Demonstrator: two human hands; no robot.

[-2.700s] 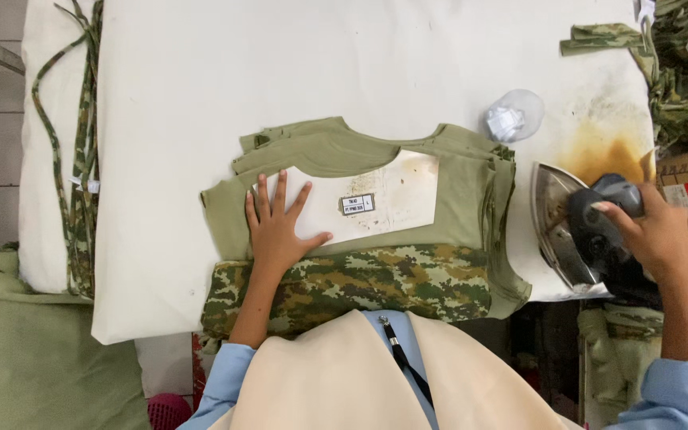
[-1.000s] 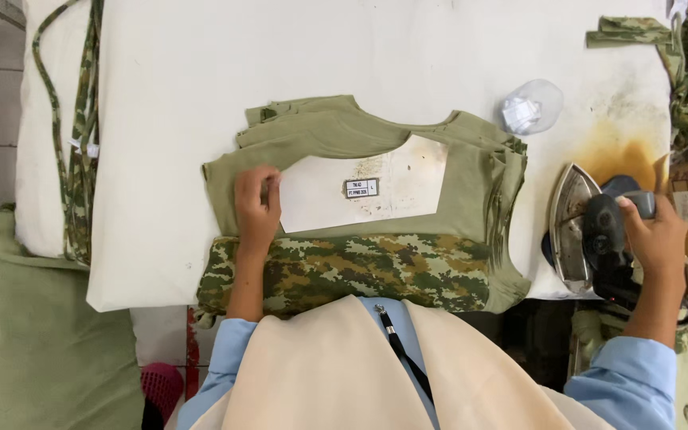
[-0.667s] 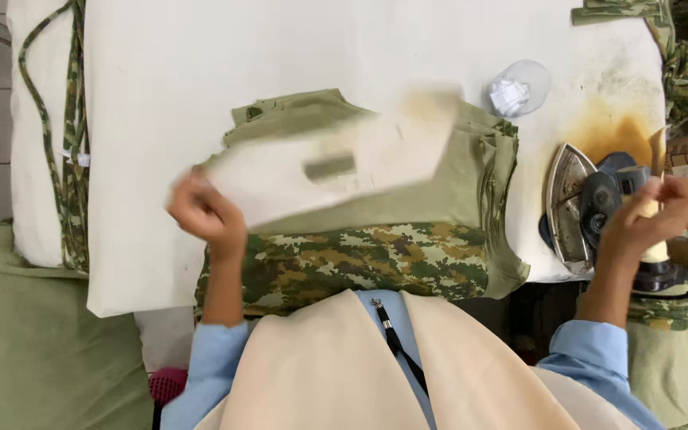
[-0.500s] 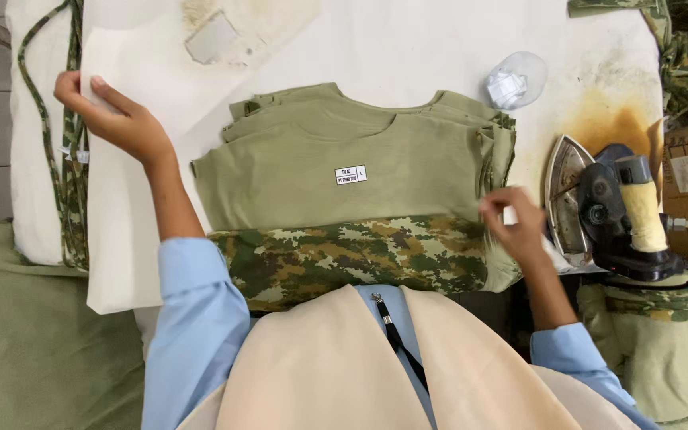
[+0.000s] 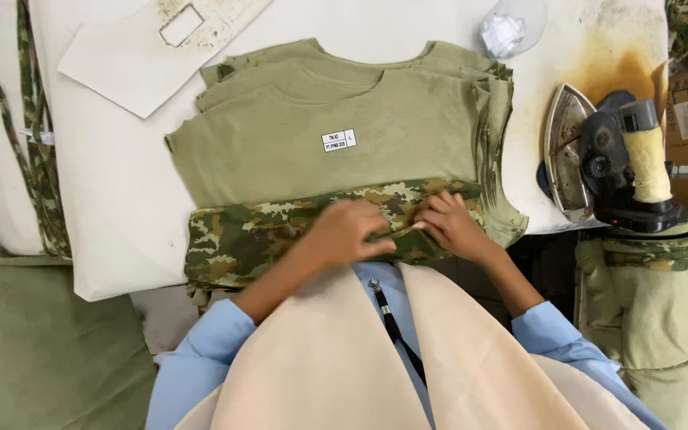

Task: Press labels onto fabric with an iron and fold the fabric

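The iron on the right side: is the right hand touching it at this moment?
Apart. The head view shows the right hand on the camouflage fabric, with white table cover between it and the iron.

Shirts (image 5: pixel 336 135): worktop (image 5: pixel 121 231) centre. Card (image 5: pixel 153 44): 10 o'clock. Iron (image 5: pixel 607 159): 3 o'clock. Hands (image 5: pixel 396 227): 6 o'clock, on camouflage panel (image 5: pixel 256 235).

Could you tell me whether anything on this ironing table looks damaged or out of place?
Yes: the white table cover carries a brown scorch-like stain at its far right corner, just behind the iron resting on its side. The card template beyond the shirts is grubby too.
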